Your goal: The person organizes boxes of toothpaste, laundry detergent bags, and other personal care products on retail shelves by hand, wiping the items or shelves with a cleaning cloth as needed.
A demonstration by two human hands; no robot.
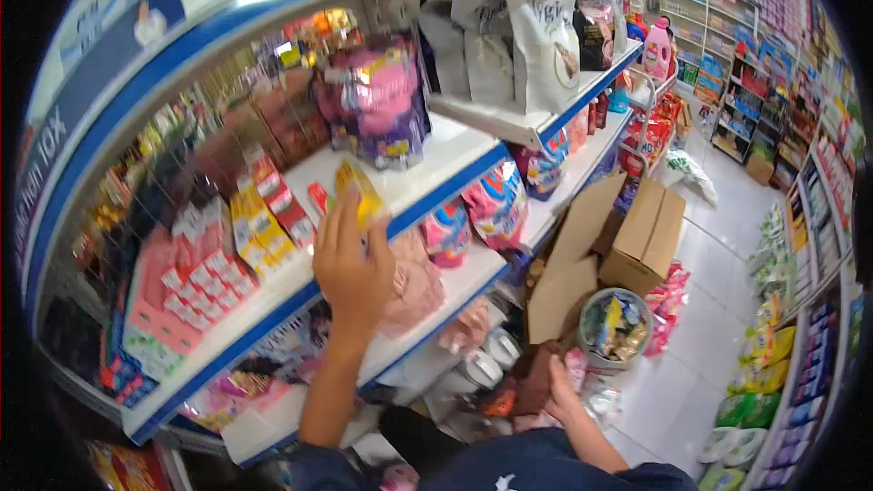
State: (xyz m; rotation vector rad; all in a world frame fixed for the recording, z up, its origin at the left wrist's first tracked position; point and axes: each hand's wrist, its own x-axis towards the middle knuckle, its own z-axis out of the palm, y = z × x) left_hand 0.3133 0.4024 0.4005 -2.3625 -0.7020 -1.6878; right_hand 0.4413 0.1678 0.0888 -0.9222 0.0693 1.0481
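Observation:
My left hand [353, 259] is raised at the middle shelf, its fingers closed around the lower part of a small yellow box [360, 189] that stands tilted over the shelf surface. Motion blurs the fingertips. Left of it lie rows of yellow boxes [259, 227] and red-and-white boxes [278, 203]. A pink basket [150, 295] holds more red-and-white boxes. Low by my body, my right hand [566, 397] grips a dark brown pouch [532, 380], whose lower end is partly hidden among other packs.
Purple-and-pink pouches [377, 100] stand behind my left hand. White pouches [546, 45] fill the higher shelf at right. On the floor are an opened cardboard box [646, 236] and a bucket [583, 338] of packets. A tiled aisle [696, 345] runs beside stocked shelves.

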